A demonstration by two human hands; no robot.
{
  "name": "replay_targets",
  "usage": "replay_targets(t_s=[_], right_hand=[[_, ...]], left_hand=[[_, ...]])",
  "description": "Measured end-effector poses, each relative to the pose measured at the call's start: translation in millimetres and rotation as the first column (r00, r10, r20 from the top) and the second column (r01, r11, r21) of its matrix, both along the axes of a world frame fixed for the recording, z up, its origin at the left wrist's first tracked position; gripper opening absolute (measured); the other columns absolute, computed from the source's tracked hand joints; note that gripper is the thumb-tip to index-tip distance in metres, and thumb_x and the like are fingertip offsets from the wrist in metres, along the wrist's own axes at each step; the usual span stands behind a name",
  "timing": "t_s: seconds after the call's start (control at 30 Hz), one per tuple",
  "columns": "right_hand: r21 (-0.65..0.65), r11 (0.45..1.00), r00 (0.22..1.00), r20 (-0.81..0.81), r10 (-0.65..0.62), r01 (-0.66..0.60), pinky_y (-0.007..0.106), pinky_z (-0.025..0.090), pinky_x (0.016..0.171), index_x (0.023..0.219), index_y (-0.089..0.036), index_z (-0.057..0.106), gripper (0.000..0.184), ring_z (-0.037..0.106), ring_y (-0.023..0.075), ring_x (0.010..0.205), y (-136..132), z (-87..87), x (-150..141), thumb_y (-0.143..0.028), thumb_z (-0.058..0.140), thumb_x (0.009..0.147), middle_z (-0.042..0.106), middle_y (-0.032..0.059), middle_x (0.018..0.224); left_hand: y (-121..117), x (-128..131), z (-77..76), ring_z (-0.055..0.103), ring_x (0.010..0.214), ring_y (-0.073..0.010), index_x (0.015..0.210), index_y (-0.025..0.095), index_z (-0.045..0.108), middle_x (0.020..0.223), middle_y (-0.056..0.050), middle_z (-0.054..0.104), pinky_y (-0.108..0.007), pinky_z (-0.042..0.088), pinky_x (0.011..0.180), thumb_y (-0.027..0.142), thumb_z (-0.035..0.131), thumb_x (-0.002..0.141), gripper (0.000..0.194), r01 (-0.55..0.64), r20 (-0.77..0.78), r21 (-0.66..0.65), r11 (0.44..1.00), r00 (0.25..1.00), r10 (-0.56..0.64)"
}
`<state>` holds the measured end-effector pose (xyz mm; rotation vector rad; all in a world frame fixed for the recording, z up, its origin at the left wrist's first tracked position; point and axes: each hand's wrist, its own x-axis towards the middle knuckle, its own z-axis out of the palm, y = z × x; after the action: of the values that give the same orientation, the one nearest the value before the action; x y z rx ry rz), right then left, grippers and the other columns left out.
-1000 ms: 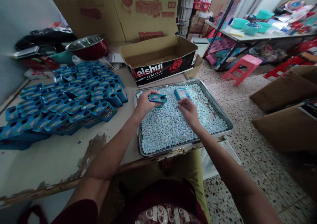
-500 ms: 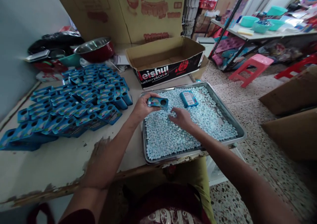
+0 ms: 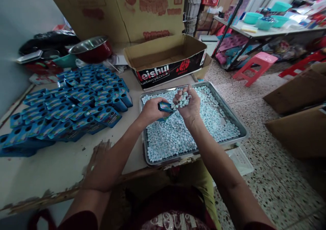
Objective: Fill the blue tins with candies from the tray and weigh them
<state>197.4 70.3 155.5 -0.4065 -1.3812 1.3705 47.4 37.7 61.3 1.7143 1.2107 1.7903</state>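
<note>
Gripping 1 blue carton [image 3: 165, 107], the left hand [image 3: 152, 112] has its fingers closed around the sides, over the left part of a metal tray [image 3: 243, 135]. The right hand [image 3: 191, 108] is turned palm up just beside it, fingers curled around a small heap of pale pellets; some of these lie at the carton's end. More pellets [image 3: 170, 140] cover most of the tray, and the right hand and forearm hide part of them. The tray sits on a worn table [image 3: 63, 162] with a chipped front edge.

To the left, many blue packs [image 3: 76, 102] stand crowded together, most with a dark round spot on top. Just behind the tray, 1 open cardboard box [image 3: 163, 79] blocks the space there. Farther back are a red metal bowl [image 3: 98, 53], a black bag [image 3: 51, 38] and a large carton wall [image 3: 150, 16]. Off right, beyond cardboard flaps [image 3: 292, 87], stand a pink stool [image 3: 262, 62] and another table [image 3: 246, 30] bearing teal bowls [image 3: 252, 18].
</note>
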Motion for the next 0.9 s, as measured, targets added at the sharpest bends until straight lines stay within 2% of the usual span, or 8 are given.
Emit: replay_targets(t_s=[0.07,0.2,0.33,0.53,0.63,0.73,0.9], right_hand=[[0.024,1.0,1.0,-0.023,0.007,-0.006,0.029,0.046,0.06,0.077,-0.025,0.056,0.04,0.048,0.0121,0.061,1,-0.7,0,-0.058,0.072,0.093,0.058,-0.0019,0.077],[0.072,0.997,1.0,-0.004,0.02,-0.019,0.033,0.052,0.067,0.076,-0.025,0.055,0.048,0.058,0.0145,0.071,-1,3.5,4,-0.069,0.07,0.091,0.062,0.0008,0.085],[0.105,0.994,1.0,0.016,0.004,-0.006,0.034,0.054,0.072,0.077,-0.025,0.057,0.043,0.061,0.0159,0.077,-8,8.1,4,-0.064,0.066,0.093,0.063,0.0021,0.088],[0.215,0.976,1.0,0.023,-0.017,0.012,0.033,0.054,0.075,0.076,-0.026,0.057,0.039,0.058,0.016,0.076,-8,4.5,1,-0.058,0.069,0.094,0.058,0.001,0.082],[0.154,0.988,0.999,-0.033,-0.018,0.023,0.031,0.053,0.07,0.075,-0.026,0.056,0.04,0.055,0.0156,0.071,7,4.0,14,-0.059,0.072,0.092,0.059,0.0012,0.08],[0.053,0.998,0.998,-0.064,-0.027,0.031,0.028,0.049,0.059,0.077,-0.025,0.056,0.042,0.052,0.0138,0.065,24,3.2,38,-0.059,0.079,0.088,0.059,0.0,0.075],[-0.063,0.979,0.973,0.136,-0.185,0.195,0.019,0.035,0.046,0.075,-0.022,0.057,0.032,0.045,0.0074,0.053,37,-10.0,62,-0.038,0.084,0.083,0.056,-0.0039,0.067]], left_hand=[[0,0,-1.4,0.074,0.086,-0.0263,0.107,0.022,0.084,0.095,-0.004,0.081,-0.037,0.056,0.079,0.02,0.096,0.057,0.051,0.017,0.027,-0.009,1.0,1.0,-0.017],[2,2,-4.9,0.074,0.084,-0.0243,0.107,0.022,0.084,0.094,-0.003,0.081,-0.035,0.056,0.076,0.022,0.096,0.057,0.051,0.068,0.092,0.015,0.998,0.993,-0.069],[7,7,-5.9,0.072,0.082,-0.0233,0.106,0.02,0.083,0.091,-0.003,0.079,-0.034,0.056,0.076,0.022,0.097,0.055,0.053,0.081,0.141,0.009,0.997,0.987,-0.082],[2,13,2.4,0.07,0.085,-0.0225,0.103,0.021,0.084,0.093,-0.002,0.079,-0.034,0.053,0.079,0.021,0.098,0.054,0.051,0.044,0.143,0.031,0.999,0.989,-0.047],[-2,10,1.8,0.069,0.082,-0.0216,0.103,0.02,0.084,0.091,-0.002,0.079,-0.032,0.052,0.076,0.019,0.097,0.054,0.051,0.067,0.157,0.021,0.998,0.985,-0.07],[-1,9,-3.9,0.07,0.081,-0.0217,0.107,0.02,0.082,0.09,-0.001,0.078,-0.031,0.052,0.075,0.02,0.096,0.055,0.054,0.113,0.235,0.027,0.993,0.965,-0.116],[0,15,-6.9,0.069,0.081,-0.0204,0.101,0.02,0.08,0.088,0.0,0.077,-0.03,0.052,0.075,0.018,0.094,0.053,0.049,0.163,0.332,0.059,0.985,0.927,-0.173]])
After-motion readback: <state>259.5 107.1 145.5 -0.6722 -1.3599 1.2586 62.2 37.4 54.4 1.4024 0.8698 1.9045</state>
